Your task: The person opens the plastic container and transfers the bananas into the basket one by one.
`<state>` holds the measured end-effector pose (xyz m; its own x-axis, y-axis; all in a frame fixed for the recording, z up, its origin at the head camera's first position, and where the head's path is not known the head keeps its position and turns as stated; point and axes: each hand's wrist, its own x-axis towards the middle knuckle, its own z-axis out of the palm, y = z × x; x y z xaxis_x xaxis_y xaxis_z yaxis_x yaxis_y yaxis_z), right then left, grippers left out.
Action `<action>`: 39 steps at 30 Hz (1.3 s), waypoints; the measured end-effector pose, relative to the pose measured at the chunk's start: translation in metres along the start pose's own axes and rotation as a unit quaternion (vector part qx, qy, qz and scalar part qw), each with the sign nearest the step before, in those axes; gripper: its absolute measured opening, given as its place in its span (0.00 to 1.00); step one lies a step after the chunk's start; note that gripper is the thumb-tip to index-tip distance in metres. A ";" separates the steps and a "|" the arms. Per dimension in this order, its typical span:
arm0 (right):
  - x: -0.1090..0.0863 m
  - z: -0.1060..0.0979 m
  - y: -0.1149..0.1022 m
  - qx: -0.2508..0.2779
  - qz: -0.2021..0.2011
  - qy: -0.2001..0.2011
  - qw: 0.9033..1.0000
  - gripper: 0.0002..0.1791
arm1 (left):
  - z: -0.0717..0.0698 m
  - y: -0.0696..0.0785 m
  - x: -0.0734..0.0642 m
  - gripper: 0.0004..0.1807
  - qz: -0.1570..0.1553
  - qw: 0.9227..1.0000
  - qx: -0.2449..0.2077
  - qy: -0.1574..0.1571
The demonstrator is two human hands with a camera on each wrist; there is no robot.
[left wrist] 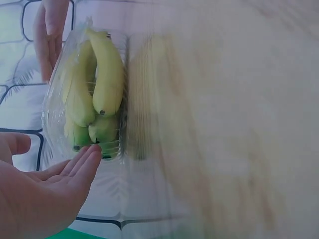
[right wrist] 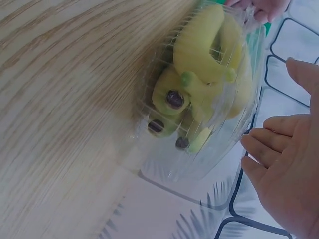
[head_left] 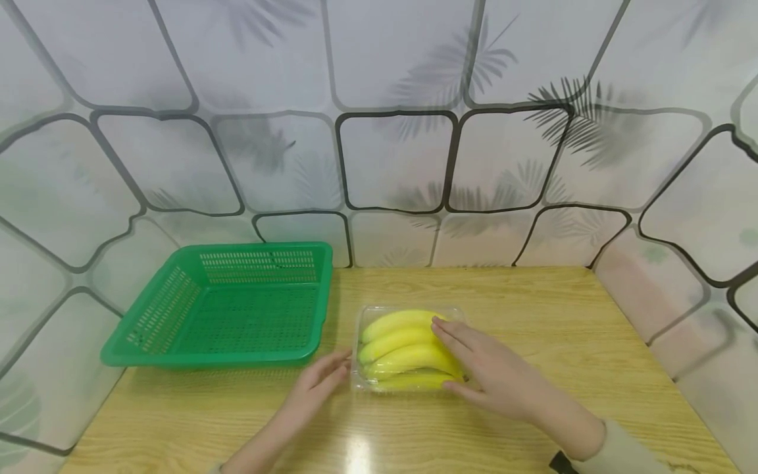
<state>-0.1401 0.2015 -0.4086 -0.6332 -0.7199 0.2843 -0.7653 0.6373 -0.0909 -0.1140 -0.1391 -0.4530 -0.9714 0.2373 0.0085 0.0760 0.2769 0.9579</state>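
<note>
A clear plastic box (head_left: 358,382) with several yellow bananas (head_left: 405,339) inside lies on the table, its lid closed. My left hand (head_left: 320,382) is at the box's left end. In the left wrist view, the fingers of that left hand (left wrist: 60,186) are nearly straight, with the tips by the end wall; whether they touch it I cannot tell. Over the right end of the box is my right hand (head_left: 488,368), palm down with relaxed fingers. The right wrist view shows this right hand (right wrist: 284,154) a little apart from the clear plastic.
A green plastic basket (head_left: 216,359) with slotted sides stands to the left of the box. The wooden table (head_left: 521,303) meets a patterned wall (head_left: 393,161) at the back and on both sides. A small dark object (head_left: 561,462) lies by the right sleeve.
</note>
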 end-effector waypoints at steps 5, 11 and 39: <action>0.006 0.002 -0.003 0.008 -0.004 0.002 1.000 0.44 | -0.001 -0.005 0.004 0.27 -0.003 0.998 -0.055 -0.019; 0.015 0.004 -0.006 0.007 -0.012 0.010 1.000 0.44 | -0.002 -0.006 0.007 0.29 -0.052 0.991 -0.121 -0.014; 0.048 0.020 -0.038 0.037 -0.035 0.012 0.999 0.39 | -0.005 -0.016 0.006 0.30 -0.101 0.959 -0.256 -0.065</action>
<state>-0.1437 0.1374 -0.4111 -0.5756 -0.7545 0.3152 -0.8146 0.5629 -0.1401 -0.1218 -0.1473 -0.4669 -0.9161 0.3495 -0.1967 -0.2637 -0.1555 0.9520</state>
